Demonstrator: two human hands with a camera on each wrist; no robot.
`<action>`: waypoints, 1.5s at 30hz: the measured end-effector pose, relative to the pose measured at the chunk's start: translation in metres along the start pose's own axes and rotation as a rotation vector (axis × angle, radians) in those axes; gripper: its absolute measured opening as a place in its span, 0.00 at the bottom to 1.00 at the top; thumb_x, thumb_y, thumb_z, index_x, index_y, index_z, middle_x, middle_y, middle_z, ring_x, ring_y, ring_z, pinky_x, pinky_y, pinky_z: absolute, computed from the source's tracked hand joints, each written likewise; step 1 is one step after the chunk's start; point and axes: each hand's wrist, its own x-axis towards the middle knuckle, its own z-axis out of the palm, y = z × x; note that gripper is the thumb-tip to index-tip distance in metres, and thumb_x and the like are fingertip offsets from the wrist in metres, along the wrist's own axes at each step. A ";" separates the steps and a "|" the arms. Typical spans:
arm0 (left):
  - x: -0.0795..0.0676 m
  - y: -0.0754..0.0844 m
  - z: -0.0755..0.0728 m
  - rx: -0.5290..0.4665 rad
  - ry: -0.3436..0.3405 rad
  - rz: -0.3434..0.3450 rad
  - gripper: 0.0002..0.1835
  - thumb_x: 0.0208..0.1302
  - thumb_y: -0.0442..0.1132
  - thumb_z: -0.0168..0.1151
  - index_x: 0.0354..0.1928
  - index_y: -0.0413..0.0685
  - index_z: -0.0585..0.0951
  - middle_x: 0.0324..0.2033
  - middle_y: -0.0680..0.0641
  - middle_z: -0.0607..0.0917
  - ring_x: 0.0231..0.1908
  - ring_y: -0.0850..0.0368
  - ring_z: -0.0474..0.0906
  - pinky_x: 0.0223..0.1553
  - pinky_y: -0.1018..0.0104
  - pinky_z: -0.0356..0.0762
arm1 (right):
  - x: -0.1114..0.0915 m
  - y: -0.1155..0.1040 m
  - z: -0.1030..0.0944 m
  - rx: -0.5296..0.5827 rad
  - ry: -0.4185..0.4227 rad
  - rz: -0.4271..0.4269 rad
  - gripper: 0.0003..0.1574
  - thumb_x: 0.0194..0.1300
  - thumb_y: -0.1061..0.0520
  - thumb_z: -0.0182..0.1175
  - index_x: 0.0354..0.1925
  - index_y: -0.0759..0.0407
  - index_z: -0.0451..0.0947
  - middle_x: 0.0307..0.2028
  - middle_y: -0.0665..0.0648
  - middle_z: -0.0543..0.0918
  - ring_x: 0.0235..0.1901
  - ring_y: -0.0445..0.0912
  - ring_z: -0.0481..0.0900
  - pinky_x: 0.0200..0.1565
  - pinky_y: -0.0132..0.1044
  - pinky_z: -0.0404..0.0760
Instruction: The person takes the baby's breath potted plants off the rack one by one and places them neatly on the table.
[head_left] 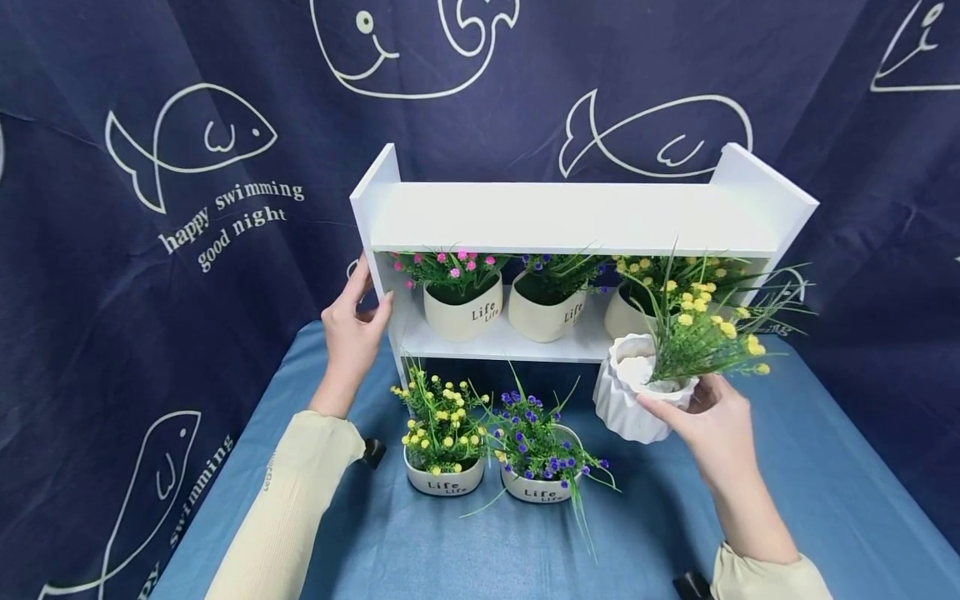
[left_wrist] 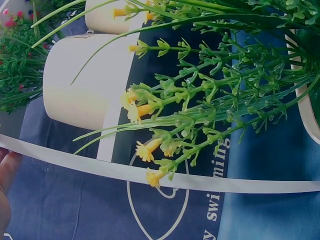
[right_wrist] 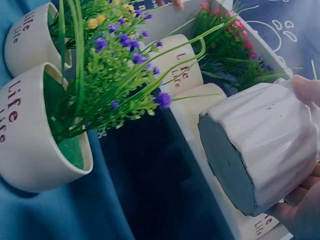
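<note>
A white ribbed flowerpot (head_left: pixel 632 417) with yellow flowers (head_left: pixel 705 321) is in my right hand (head_left: pixel 723 425), thumb over the rim and fingers round its far side. It is held tilted before the right end of a white two-tier shelf (head_left: pixel 573 217), and its flat base shows in the right wrist view. My left hand (head_left: pixel 352 329) grips the shelf's left side panel, thumb on the front edge and fingers on the outside. On the lower tier stand cream pots with pink flowers (head_left: pixel 462 317), purple flowers (head_left: pixel 545 315) and yellow flowers (head_left: pixel 624 321), the last partly hidden.
Before the shelf, on the blue tablecloth (head_left: pixel 420 554), stand two cream pots, one with yellow flowers (head_left: pixel 444 479) and one with purple flowers (head_left: pixel 542 489). Long grass blades from the purple one reach toward the front. A navy curtain (head_left: pixel 465 133) with fish drawings hangs behind.
</note>
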 end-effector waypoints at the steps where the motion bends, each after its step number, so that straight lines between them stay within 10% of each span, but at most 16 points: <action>1: 0.000 0.000 0.000 -0.001 -0.001 0.000 0.34 0.63 0.31 0.63 0.70 0.54 0.67 0.60 0.45 0.79 0.55 0.51 0.81 0.39 0.65 0.85 | 0.000 0.002 0.000 0.001 0.002 0.003 0.39 0.48 0.68 0.73 0.59 0.63 0.73 0.36 0.28 0.75 0.35 0.26 0.75 0.34 0.15 0.76; 11: 0.000 -0.001 0.000 0.004 -0.011 -0.003 0.34 0.64 0.32 0.62 0.71 0.56 0.66 0.61 0.45 0.79 0.55 0.50 0.81 0.39 0.81 0.81 | -0.006 0.016 0.005 0.004 0.008 0.047 0.37 0.47 0.69 0.74 0.56 0.59 0.74 0.33 0.28 0.76 0.33 0.27 0.75 0.33 0.16 0.75; 34: 0.000 0.001 0.000 0.024 -0.004 -0.013 0.33 0.63 0.31 0.63 0.70 0.54 0.68 0.60 0.45 0.79 0.54 0.49 0.81 0.39 0.61 0.85 | -0.018 0.062 0.010 -0.050 -0.051 0.035 0.36 0.46 0.66 0.75 0.55 0.67 0.75 0.32 0.26 0.74 0.32 0.25 0.73 0.34 0.16 0.74; 45: 0.000 -0.001 0.000 0.024 0.012 0.018 0.33 0.62 0.30 0.63 0.70 0.52 0.68 0.58 0.43 0.81 0.52 0.48 0.82 0.37 0.89 0.77 | -0.022 0.077 0.013 -0.053 -0.045 0.055 0.36 0.45 0.66 0.75 0.54 0.68 0.76 0.33 0.24 0.73 0.34 0.23 0.73 0.37 0.13 0.73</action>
